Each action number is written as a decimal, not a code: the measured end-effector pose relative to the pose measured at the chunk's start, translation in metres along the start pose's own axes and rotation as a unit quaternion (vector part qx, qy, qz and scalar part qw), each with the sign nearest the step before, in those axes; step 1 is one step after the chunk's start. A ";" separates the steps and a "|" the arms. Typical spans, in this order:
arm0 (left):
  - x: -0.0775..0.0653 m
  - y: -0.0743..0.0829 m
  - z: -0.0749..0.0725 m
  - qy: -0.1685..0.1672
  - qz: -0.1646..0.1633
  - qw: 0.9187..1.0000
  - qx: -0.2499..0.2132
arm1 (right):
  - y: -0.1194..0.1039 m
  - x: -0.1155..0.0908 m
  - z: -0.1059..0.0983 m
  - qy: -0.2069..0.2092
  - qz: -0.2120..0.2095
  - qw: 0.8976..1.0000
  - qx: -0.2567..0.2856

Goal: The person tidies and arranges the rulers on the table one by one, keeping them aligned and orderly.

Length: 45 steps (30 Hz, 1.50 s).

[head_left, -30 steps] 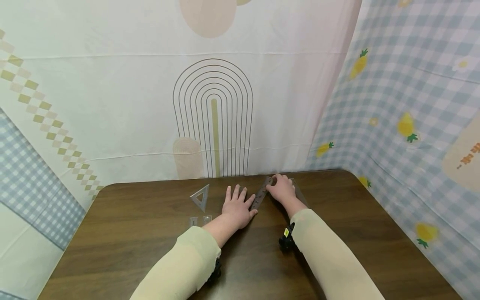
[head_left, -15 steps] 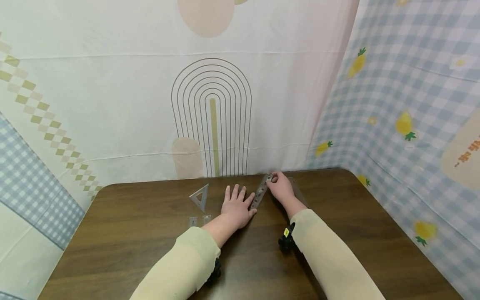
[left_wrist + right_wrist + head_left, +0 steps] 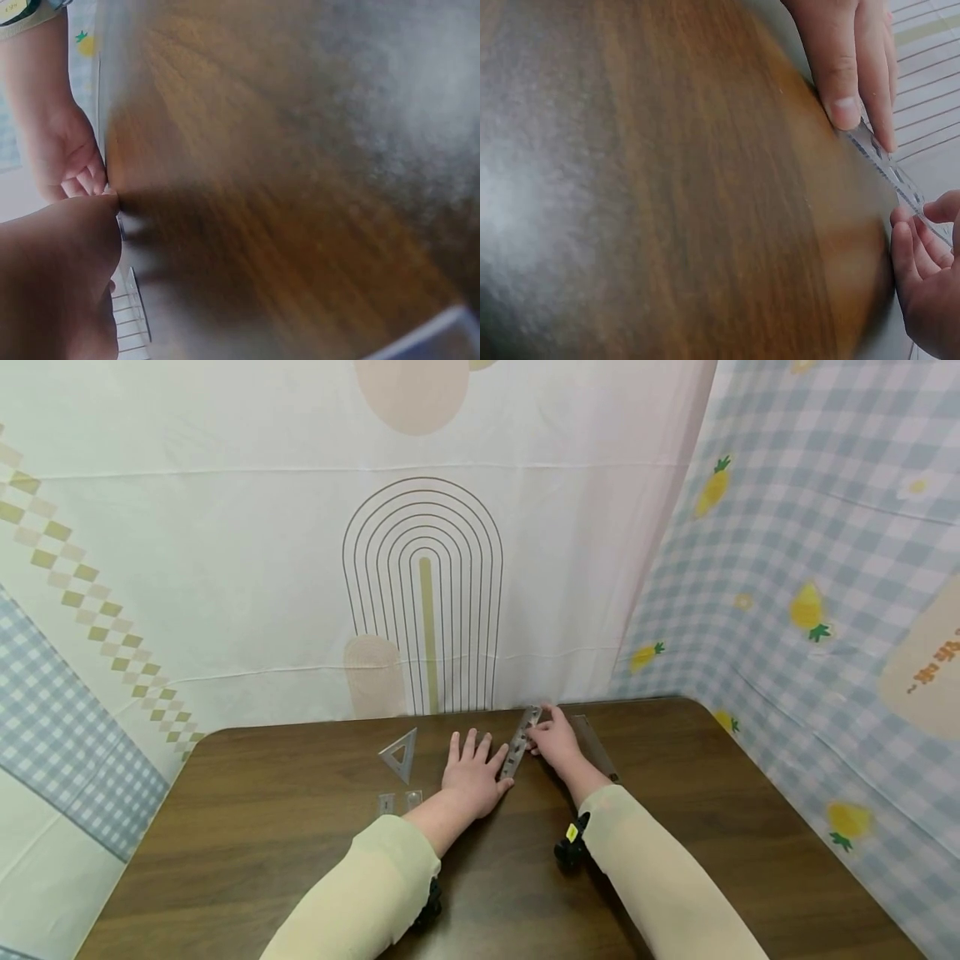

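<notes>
A clear ruler [image 3: 517, 747] with cut-out shapes slants away from me between my two hands. My left hand [image 3: 471, 777] lies palm down with its fingers spread, its thumb and index finger at the ruler's near end. My right hand [image 3: 557, 739] pinches the ruler's right edge near the far end. In the right wrist view, the left hand [image 3: 847, 67] presses fingertips on one end of the ruler [image 3: 889, 172], and curled fingers of the right hand [image 3: 937, 300] sit around the other. The left wrist view shows mostly blurred tabletop, with the right hand [image 3: 64, 150] beyond.
A clear set square [image 3: 405, 771] lies left of the left hand, with two small see-through pieces nearer me, one of them a little rectangle [image 3: 386, 803]. A flat transparent piece [image 3: 597, 750] lies right of the right hand. The wooden table [image 3: 247, 827] meets a hanging cloth behind.
The right hand's fingers have slid down from the ruler's far tip along its right edge, and the index finger has straightened. The ruler has turned slightly and catches more light. The left hand stays put.
</notes>
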<state>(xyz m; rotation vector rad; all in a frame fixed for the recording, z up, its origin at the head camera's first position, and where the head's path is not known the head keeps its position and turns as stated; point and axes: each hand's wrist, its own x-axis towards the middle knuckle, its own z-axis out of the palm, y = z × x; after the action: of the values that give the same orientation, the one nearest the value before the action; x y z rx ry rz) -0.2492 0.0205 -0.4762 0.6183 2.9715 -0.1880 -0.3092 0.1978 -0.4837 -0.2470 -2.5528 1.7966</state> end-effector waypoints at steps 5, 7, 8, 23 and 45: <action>0.000 0.000 0.001 -0.001 -0.004 1.000 -0.002 | 0.002 0.001 0.002 -0.010 0.008 0.999 0.039; 0.000 0.001 0.001 -0.001 -0.005 1.000 -0.003 | 0.002 0.000 0.002 -0.014 0.013 0.999 0.048; 0.000 0.001 0.001 0.000 -0.006 1.000 -0.003 | 0.002 0.000 0.002 -0.015 0.015 0.998 0.053; -0.002 0.002 0.001 0.012 -0.006 1.000 0.016 | -0.004 -0.006 0.002 -0.022 0.019 0.996 0.085; -0.020 -0.006 0.004 0.062 0.033 0.997 -0.041 | -0.018 -0.021 -0.001 -0.070 0.035 0.994 0.079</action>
<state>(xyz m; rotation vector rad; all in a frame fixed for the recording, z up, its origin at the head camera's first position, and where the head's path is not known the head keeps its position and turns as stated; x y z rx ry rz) -0.2332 0.0063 -0.4770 0.7427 3.0515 -0.0232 -0.2905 0.1905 -0.4650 -0.2164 -2.5016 2.1006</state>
